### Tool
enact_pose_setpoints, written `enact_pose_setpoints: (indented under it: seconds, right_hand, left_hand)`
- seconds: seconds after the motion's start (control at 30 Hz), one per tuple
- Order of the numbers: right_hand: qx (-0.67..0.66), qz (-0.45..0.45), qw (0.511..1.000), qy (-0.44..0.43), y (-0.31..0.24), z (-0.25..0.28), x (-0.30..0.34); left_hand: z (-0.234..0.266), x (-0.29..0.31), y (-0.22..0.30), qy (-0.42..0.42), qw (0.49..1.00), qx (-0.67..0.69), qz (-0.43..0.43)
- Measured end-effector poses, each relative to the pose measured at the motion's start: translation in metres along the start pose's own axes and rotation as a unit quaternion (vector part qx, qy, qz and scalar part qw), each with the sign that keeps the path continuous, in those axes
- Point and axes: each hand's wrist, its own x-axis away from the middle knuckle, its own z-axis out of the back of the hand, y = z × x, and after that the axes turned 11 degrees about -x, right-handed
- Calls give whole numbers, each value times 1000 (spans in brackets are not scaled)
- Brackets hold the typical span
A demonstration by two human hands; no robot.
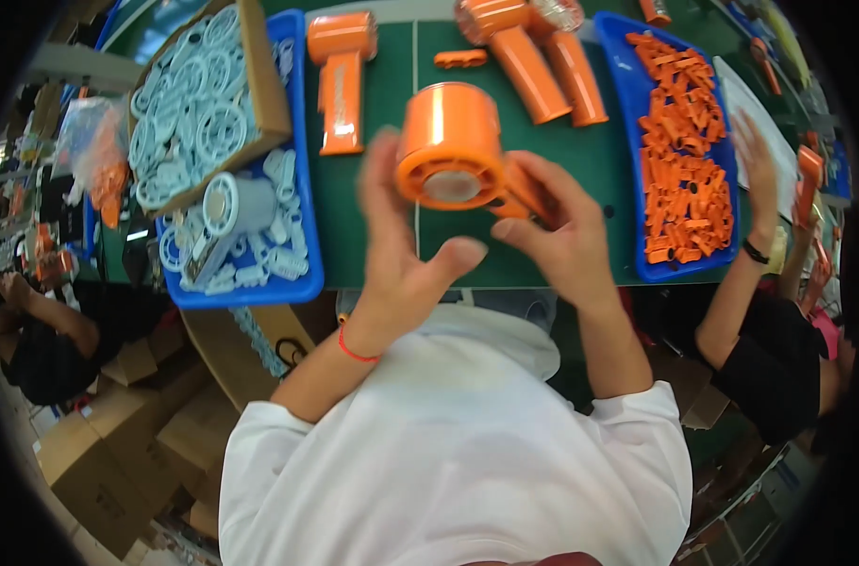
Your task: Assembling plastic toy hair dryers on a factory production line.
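An orange handheld fan (pixel 448 141) with a drum-shaped head is held up over the green table, its round grey-centred end turned toward me. My right hand (pixel 566 226) has its fingers and thumb closed on the fan's handle. Beside the head's left side is my left hand (pixel 396 245), fingers stretched up and blurred, thumb spread out below the head. Whether its fingertips touch the fan I cannot tell. Farther back lie another orange fan (pixel 342 85) on the left, two overlapping orange fans (pixel 528 71) on the right, and a small orange part (pixel 460 58) between them.
At left, a blue tray (pixel 302 283) carries light-blue parts and a cardboard box (pixel 267 71) full of light-blue rings. A blue tray (pixel 642 269) of small orange parts stands at right. A co-worker's hand (pixel 758 170) reaches beside it, near a white sheet (pixel 731 80).
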Motion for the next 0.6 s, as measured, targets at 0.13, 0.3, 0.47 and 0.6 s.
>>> enact_pose_setpoints:
  seconds: [0.13,0.3,0.47,0.6]
  right_hand:
    - [203,196,955,-90,-47,-12,-11]
    - [601,16,772,206,-45,114,-9]
    - [612,-39,781,120,-28,114,-11]
    - [574,27,812,101,-18,119,-15]
  left_hand:
    - [-5,-26,31,-39,978,186,84]
    - [11,-131,43,-90,990,-78,80]
    - [36,-278,-13,8,935,-340,105]
    - [78,-351,-64,59,808,-546,214]
